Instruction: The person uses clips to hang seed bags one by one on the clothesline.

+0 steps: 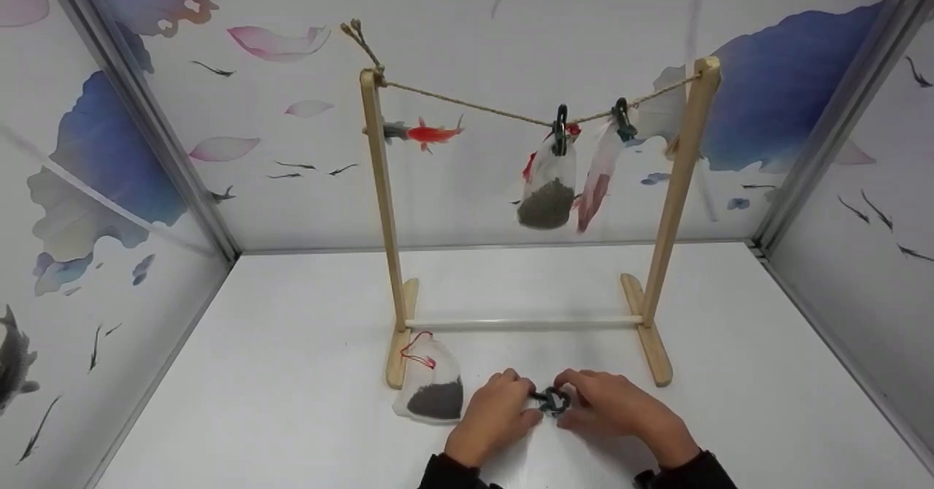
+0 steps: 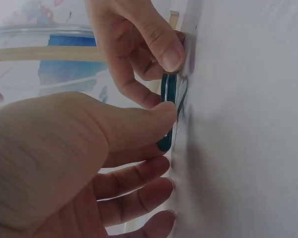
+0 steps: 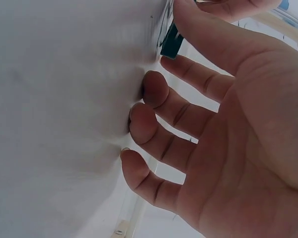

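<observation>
A dark green clip [image 1: 553, 400] is held low over the white tabletop, between both hands. My left hand [image 1: 496, 410] pinches its left end with thumb and index finger. In the left wrist view the left thumb lies against the clip [image 2: 168, 91]. From the other side, my right hand [image 1: 616, 405] has its thumb and index finger about the clip's right end, its other fingers loosely bent near the table. A translucent drawstring bag [image 1: 435, 390] with dark contents and a red cord lies left of the left hand, across the rack's left foot.
Behind the hands stands a wooden rack [image 1: 383, 204] with a sagging rope [image 1: 467, 102]. Dark clips hold a dark-filled bag [image 1: 547, 201] and a pinkish bag [image 1: 597, 182] on it. A white bar [image 1: 522, 324] joins the feet. Printed panels enclose the table.
</observation>
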{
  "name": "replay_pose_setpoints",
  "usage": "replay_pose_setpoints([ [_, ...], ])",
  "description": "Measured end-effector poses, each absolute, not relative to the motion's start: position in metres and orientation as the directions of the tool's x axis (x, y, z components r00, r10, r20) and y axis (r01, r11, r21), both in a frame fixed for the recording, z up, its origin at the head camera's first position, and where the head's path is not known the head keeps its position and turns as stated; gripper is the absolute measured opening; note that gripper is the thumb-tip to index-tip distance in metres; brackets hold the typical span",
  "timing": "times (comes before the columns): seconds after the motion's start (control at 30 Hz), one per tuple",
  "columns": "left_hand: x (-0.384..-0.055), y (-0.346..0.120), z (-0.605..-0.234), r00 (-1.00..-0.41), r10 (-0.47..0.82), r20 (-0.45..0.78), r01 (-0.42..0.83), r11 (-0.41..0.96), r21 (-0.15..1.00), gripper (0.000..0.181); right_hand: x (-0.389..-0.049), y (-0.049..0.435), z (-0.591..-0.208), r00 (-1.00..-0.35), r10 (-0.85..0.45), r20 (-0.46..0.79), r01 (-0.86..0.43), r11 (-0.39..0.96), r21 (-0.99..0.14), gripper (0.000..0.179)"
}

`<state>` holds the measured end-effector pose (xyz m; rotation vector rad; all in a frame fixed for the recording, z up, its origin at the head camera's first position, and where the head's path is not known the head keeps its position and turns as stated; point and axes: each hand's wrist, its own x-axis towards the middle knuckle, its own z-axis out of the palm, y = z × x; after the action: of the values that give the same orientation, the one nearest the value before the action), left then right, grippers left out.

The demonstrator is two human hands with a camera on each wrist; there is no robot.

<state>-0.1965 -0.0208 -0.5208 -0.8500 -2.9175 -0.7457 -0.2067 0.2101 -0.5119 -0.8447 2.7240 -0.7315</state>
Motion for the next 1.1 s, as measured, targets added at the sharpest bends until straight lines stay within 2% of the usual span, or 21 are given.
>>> replay_pose_setpoints([
  [0.17, -0.1966, -0.0205, -0.519, -0.839, 0.531, 0.12, 0.524, 0.728, 0.442, 0.026, -0.2079, 0.2121, -0.5128, -0.803, -0.596, -0.008, -0.512, 0.696, -0.503, 0.04],
  [0.4, -0.1956, -0.0198, -0.5165, -0.822, 0.55, 0.147, 0.555, 0.717, 0.423, 0.028, -0.2106, 0.213, -0.5155, -0.786, -0.618, -0.002, -0.539, 0.687, -0.487, 0.048],
  [0.57, -0.1964, -0.0189, -0.5181, -0.827, 0.54, 0.156, 0.546, 0.704, 0.455, 0.03, -0.2115, 0.2133, -0.5156, -0.768, -0.64, 0.034, -0.567, 0.653, -0.502, 0.041],
  [0.8, -0.1969, -0.0195, -0.5176, -0.847, 0.516, 0.129, 0.508, 0.713, 0.483, 0.043, -0.2112, 0.213, -0.5122, -0.761, -0.647, 0.048, -0.575, 0.639, -0.511, 0.041],
  [1.1, -0.1995, -0.0179, -0.5153, -0.852, 0.511, 0.116, 0.496, 0.718, 0.488, 0.037, -0.2113, 0.2121, -0.5118, -0.75, -0.657, 0.079, -0.599, 0.623, -0.504, 0.04],
])
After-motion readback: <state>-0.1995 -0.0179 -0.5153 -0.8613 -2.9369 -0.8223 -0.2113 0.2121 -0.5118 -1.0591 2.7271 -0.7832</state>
